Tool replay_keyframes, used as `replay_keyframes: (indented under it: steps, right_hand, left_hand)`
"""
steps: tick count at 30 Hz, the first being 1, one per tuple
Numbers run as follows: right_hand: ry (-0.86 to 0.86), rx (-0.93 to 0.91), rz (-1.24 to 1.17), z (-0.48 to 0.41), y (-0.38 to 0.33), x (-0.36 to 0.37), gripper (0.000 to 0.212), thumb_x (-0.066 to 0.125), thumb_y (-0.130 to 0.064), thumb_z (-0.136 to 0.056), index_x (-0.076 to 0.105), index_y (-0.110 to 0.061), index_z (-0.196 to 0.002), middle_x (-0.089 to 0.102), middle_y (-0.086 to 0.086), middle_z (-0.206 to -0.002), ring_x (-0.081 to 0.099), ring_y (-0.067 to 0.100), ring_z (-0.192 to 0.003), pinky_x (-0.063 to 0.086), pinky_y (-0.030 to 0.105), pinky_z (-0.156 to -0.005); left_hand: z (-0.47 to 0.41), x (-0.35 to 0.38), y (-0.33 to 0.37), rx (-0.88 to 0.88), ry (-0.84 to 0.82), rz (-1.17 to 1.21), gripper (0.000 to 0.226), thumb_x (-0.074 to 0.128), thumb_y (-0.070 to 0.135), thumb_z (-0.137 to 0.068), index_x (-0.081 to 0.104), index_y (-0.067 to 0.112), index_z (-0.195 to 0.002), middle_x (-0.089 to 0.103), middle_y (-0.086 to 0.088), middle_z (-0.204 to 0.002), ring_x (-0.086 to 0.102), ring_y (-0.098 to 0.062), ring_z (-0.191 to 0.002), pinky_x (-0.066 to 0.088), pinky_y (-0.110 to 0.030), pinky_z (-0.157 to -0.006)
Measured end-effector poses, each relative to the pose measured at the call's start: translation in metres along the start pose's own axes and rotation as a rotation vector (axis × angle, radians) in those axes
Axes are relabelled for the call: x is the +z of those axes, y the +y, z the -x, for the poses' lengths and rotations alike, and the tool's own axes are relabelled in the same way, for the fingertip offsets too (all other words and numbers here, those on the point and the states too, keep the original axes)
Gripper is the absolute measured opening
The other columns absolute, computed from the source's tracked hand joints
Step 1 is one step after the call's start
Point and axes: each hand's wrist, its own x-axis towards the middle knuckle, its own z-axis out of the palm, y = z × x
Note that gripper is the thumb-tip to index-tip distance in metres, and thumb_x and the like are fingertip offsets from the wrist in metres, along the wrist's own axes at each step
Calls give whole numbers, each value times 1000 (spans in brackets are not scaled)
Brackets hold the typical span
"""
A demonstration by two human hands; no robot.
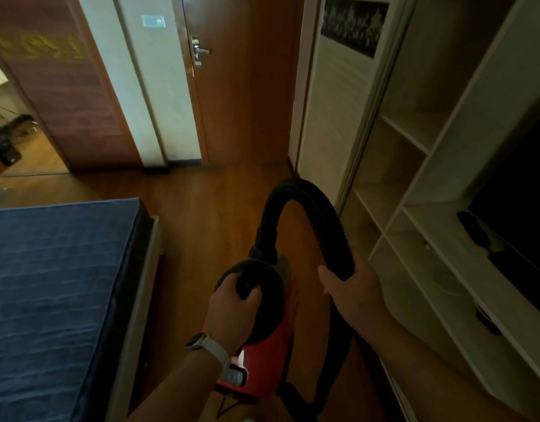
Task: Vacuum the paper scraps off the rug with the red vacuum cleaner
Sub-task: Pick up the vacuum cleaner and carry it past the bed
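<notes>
The red vacuum cleaner (262,357) hangs above the wooden floor in the lower middle of the head view. My left hand (232,312), with a pale watch strap on its wrist, grips the black handle on top of the body. A black ribbed hose (305,193) arches up from the front of the body and comes down to the right. My right hand (351,287) holds that hose near its lower end. No rug and no paper scraps show in this view. The nozzle is hidden.
A bed with a blue mattress (55,293) fills the left side. White open shelving (414,214) with a dark television (518,214) lines the right. A strip of wooden floor (208,214) runs between them toward a closed brown door (241,80).
</notes>
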Motion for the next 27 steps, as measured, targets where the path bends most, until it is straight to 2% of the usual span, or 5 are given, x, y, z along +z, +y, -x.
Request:
replay_keyframes:
  steps: [10,15,22,25,27]
  right_hand:
    - [-43,5,-28,-139,-18,54,12,70,-16,-89,60,-20,-82,66,6,-76,63,11,-64,50,23,-57]
    - [-170,-35,-14,-226,-19,101,9,70,-17,-88,62,-14,-86,65,18,-77,64,24,-64,55,33,-57]
    - [-327,-44,-81,-369,-31,152,13,68,-6,-88,59,2,-94,57,19,-75,53,20,-59,44,18,-48]
    - [-385,-69,-92,-428,-43,169,11,70,-9,-87,59,-7,-89,60,26,-77,56,22,-59,51,30,-55]
    - [-406,-109,-91,-462,-53,182,12,71,-11,-85,59,-16,-86,64,24,-79,59,28,-60,56,45,-58]
  left_hand:
    - [-145,-27,6,-1,35,-39,9,66,20,-90,57,20,-90,63,2,-74,62,-17,-64,46,-16,-50]
    - [-212,-25,-12,-98,156,-54,14,68,16,-87,57,20,-80,60,2,-66,57,-12,-57,41,-12,-48]
    - [-331,-18,-7,-198,255,-84,21,71,14,-84,56,27,-77,62,6,-67,58,-2,-58,39,-11,-51]
    - [-384,-22,5,-222,336,-93,18,71,17,-85,58,26,-78,64,5,-69,60,-5,-63,44,-23,-55]
    - [-414,-26,13,-236,374,-87,16,70,17,-86,57,24,-78,62,6,-68,57,-3,-62,38,-12,-50]
